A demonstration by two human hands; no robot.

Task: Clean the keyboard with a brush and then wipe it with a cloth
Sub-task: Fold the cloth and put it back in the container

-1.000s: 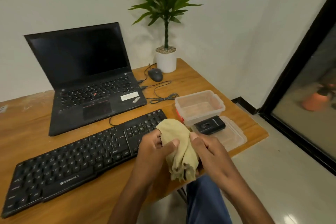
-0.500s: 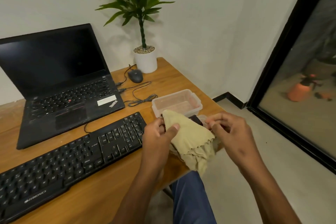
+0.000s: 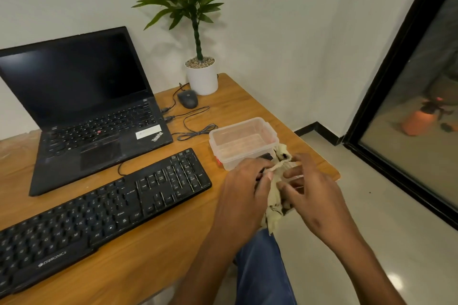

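I hold the cloth [image 3: 275, 195] bunched between both hands at the counter's [image 3: 158, 250] near right edge, left hand [image 3: 244, 195] gripping it, right hand [image 3: 312, 195] with fingers [image 3: 292, 174] pinching a fold, probably to gather a wiping pad. The keyboard [image 3: 99, 215] lies just left, with open counter before it for sweeping strokes.

One keyboard [image 3: 99, 210], one laptop [image 3: 89, 111], one cloth [image 3: 276, 195], two hands.
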